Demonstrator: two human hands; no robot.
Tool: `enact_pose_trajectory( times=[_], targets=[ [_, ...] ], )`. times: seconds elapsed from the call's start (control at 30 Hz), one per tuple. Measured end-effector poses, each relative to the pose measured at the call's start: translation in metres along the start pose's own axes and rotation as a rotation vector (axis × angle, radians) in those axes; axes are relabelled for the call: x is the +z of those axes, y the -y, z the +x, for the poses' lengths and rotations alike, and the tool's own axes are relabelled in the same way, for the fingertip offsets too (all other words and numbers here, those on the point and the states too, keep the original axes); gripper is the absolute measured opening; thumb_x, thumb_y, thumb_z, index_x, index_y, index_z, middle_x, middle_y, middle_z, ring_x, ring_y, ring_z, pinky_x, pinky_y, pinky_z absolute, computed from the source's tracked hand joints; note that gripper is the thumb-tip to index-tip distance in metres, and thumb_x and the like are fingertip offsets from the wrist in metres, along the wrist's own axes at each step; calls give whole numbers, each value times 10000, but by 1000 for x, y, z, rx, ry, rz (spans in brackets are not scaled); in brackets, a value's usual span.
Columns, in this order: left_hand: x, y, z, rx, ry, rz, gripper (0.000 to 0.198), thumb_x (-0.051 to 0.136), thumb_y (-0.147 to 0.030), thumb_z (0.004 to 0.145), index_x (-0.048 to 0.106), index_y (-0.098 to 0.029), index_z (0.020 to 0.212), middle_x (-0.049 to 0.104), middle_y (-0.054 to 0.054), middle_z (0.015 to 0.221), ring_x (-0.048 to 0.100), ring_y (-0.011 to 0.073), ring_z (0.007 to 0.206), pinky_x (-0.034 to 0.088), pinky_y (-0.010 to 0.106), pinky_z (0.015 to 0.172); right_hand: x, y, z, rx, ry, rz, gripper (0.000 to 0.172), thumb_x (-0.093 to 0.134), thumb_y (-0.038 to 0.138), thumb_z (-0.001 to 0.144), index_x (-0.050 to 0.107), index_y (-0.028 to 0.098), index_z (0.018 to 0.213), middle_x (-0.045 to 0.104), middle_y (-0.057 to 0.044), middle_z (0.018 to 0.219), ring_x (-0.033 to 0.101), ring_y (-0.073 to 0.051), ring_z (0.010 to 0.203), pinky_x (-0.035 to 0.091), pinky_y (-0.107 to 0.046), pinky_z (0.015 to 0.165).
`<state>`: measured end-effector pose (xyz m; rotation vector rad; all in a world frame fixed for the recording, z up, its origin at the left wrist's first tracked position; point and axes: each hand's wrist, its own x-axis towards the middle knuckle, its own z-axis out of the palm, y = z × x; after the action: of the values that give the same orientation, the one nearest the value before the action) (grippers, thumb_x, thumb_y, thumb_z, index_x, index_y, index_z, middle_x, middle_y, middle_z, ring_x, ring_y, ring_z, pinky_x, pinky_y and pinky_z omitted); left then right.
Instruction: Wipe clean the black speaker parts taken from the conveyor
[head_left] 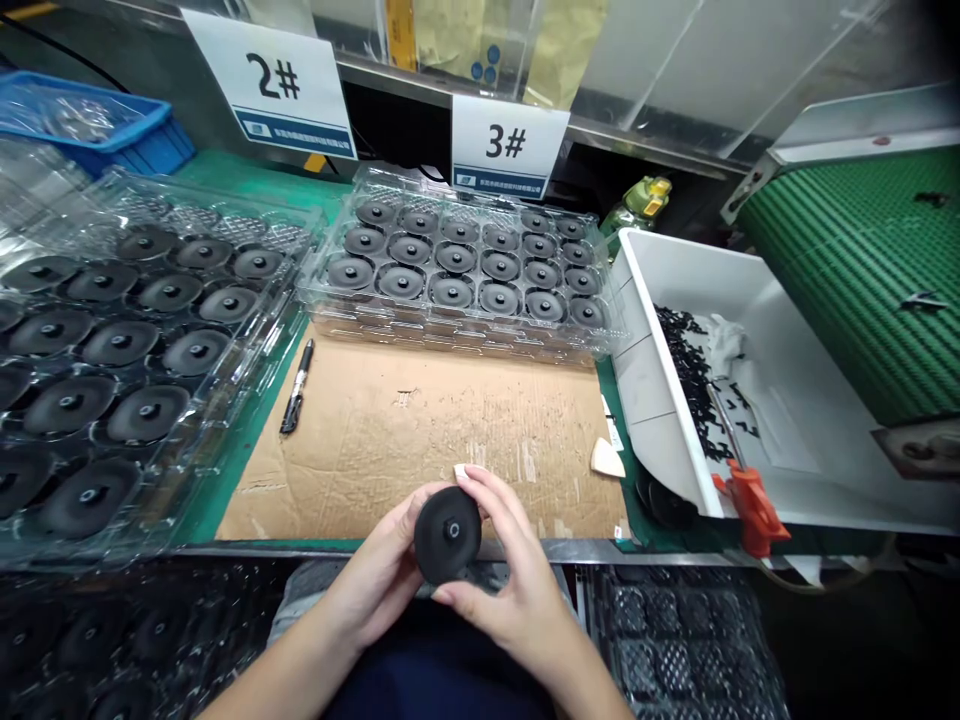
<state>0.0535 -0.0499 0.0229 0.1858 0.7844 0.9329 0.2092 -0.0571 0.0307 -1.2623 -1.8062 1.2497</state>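
Both my hands hold one round black disc (448, 533) with a small centre hole, just in front of the table's near edge. My left hand (375, 580) cups its left side with curled fingers. My right hand (510, 570) grips its right side, fingers bent over the top and thumb underneath. Behind the disc lies a brown cardboard sheet (427, 430). A clear plastic tray (461, 270) filled with several of the same black discs stands at the far side of the cardboard.
A larger clear tray of discs (112, 350) fills the left. A black pen-like tool (297, 385) lies on the cardboard's left edge. A white bin (757, 390) with black scraps and orange-handled cutters (754, 505) sits right, beside a green conveyor belt (862, 260). Signs 2# and 3# stand behind.
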Motion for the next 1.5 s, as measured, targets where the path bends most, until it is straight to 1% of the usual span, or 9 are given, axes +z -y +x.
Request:
enact_pose_trajectory(
  times=[0.2,0.43,0.63,0.83,1.03,1.17,1.3,1.4,1.5],
  targets=[
    [0,-1,0,-2,-23,-1,187,581,-322,815,696,-221,923,678,-5,1001,585,124,905,448,183,764,1,-1,1,16,-15,-21,707,688,406,737,332,293,1337,276,-53,1409,243,-232,1326,250,-405,1099],
    [-2,3,-1,-14,-33,13,201,610,-340,794,697,-213,923,671,10,983,567,115,830,438,172,703,1,1,2,1,-56,-35,683,730,382,689,397,286,1278,300,-59,1389,287,-237,1302,295,-396,1069],
    [-9,7,-2,-20,-37,30,257,690,-392,709,701,-217,896,665,-8,898,546,103,802,425,157,690,4,0,1,11,-71,-38,712,782,346,626,411,348,1233,313,4,1376,305,-200,1287,286,-351,1073],
    [-9,5,-3,-23,-27,48,271,710,-408,682,700,-223,881,661,-15,896,538,98,809,420,156,700,4,2,1,24,-47,-31,703,779,346,630,398,373,1221,304,37,1375,289,-173,1290,262,-318,1080],
    [-11,6,-1,-43,-7,57,253,700,-400,698,697,-233,888,656,-21,921,545,95,831,422,160,731,2,3,1,24,-41,-28,683,764,347,652,393,354,1226,304,27,1377,280,-173,1293,262,-309,1076],
    [-11,7,-1,-50,27,72,237,680,-423,711,696,-255,877,654,-36,904,553,89,836,421,157,751,2,4,1,12,-36,-24,668,764,351,651,408,337,1216,323,18,1366,291,-171,1287,264,-300,1075],
    [-16,5,0,-71,95,126,244,605,-440,775,679,-273,937,648,-27,1003,547,122,957,415,199,831,1,3,1,14,-24,-6,678,768,357,646,412,324,1223,323,10,1371,289,-164,1291,274,-279,1071],
    [-25,-2,0,-110,164,201,303,557,-434,813,650,-237,1023,623,19,1089,536,159,1007,409,242,862,0,3,1,17,11,18,709,780,370,628,414,322,1233,322,9,1379,285,-165,1297,268,-282,1080],
    [-36,-14,1,-141,233,313,336,559,-398,818,621,-171,1058,608,74,1078,523,212,1039,401,294,877,-1,5,1,34,75,72,722,785,380,619,421,331,1241,328,14,1378,297,-167,1294,292,-276,1069]
  ],
)
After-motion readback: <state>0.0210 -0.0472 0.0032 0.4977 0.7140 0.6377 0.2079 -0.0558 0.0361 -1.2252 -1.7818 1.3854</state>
